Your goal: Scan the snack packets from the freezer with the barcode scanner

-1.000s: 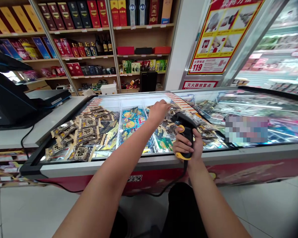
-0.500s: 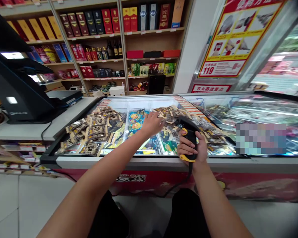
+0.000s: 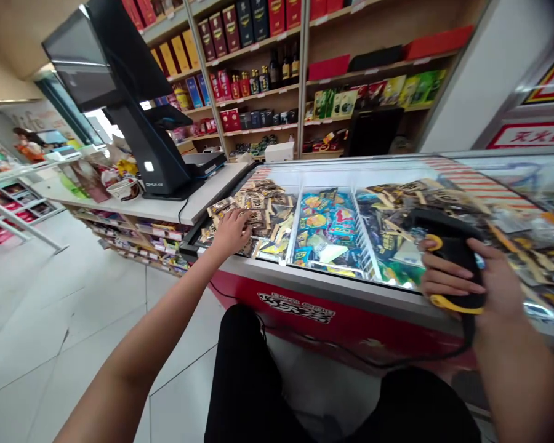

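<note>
My right hand (image 3: 457, 277) is wrapped round a black and yellow barcode scanner (image 3: 443, 227), its head tipped to the left and its cable hanging below. It is held above the front right of the chest freezer (image 3: 323, 280). My left hand (image 3: 232, 234) lies at the freezer's left corner, fingers stretched over a heap of brown ice cream packets (image 3: 263, 203); no packet shows gripped in it. Blue packets (image 3: 330, 215) fill a wire basket in the middle. Another pile of brown packets (image 3: 406, 194) lies right of that basket, partly behind the scanner.
A counter (image 3: 198, 203) adjoins the freezer's left end, carrying a black till machine (image 3: 143, 135) with a screen. Shelves of boxed goods (image 3: 258, 74) rise behind. The scanner's cable (image 3: 351, 360) droops along the freezer front. My knees are close to the freezer.
The view has swung left. My left hand has moved from the middle basket to the brown packets at the left end. My right hand still grips the scanner.
</note>
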### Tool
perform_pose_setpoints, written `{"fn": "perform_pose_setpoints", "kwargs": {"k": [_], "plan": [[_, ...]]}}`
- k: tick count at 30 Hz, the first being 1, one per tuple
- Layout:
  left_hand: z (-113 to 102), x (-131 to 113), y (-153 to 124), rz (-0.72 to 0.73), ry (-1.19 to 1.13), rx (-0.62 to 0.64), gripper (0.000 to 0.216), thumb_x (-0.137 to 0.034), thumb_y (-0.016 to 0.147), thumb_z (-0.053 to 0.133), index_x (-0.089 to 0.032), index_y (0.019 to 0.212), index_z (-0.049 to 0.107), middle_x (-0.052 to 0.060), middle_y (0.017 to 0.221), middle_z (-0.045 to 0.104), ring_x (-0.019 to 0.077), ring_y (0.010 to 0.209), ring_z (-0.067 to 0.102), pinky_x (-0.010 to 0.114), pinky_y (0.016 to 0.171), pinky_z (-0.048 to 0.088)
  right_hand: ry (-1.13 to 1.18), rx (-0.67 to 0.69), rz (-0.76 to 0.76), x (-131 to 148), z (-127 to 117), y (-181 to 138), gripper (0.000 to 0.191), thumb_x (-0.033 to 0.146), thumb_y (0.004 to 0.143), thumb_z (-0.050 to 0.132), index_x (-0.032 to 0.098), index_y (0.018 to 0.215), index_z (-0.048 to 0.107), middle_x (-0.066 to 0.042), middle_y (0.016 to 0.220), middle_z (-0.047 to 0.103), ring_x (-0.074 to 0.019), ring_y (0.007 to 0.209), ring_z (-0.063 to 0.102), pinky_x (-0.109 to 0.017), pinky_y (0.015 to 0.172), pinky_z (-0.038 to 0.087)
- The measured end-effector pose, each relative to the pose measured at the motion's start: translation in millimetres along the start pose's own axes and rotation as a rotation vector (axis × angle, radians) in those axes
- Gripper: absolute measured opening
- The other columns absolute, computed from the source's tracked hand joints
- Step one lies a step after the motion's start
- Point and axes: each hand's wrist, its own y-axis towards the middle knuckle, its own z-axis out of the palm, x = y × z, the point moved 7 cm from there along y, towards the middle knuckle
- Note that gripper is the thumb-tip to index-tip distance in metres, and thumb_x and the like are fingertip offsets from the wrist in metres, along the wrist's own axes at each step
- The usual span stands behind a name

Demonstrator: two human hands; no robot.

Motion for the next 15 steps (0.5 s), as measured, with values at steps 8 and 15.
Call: {"fn": "perform_pose_setpoints", "kwargs": {"k": [8, 15], "plan": [[0, 24, 6, 0.026, -0.134, 0.039, 0.040, -0.033, 0.107, 0.049, -0.021, 0.135, 0.075, 0.018, 0.128, 0.071, 0.0338, 0.122, 0.066, 0.045, 0.110, 0.048, 0.000, -0.025, -0.019, -2, 2, -1, 0.045, 0.053, 0.106, 0.043, 0.016, 0.095, 0.065, 0.016, 0.049, 0.039, 0.0085, 0.030, 0.030, -0.005, 0.046, 0.008], [-23, 0, 12, -0.240, -0.651, -0.303, 0.035, -0.036, 0.109, 0.053, -0.022, 0.082, 0.070, 0.010, 0.085, 0.072, 0.0283, 0.097, 0.073, 0.035, 0.093, 0.051, 0.012, -0.070, 0.012, -3, 7, -3, 0.043, 0.051, 0.106, 0.043, 0.017, 0.093, 0.065, 0.015, 0.052, 0.034, 0.0072, 0.032, 0.023, -0.007, 0.045, 0.010]]}}
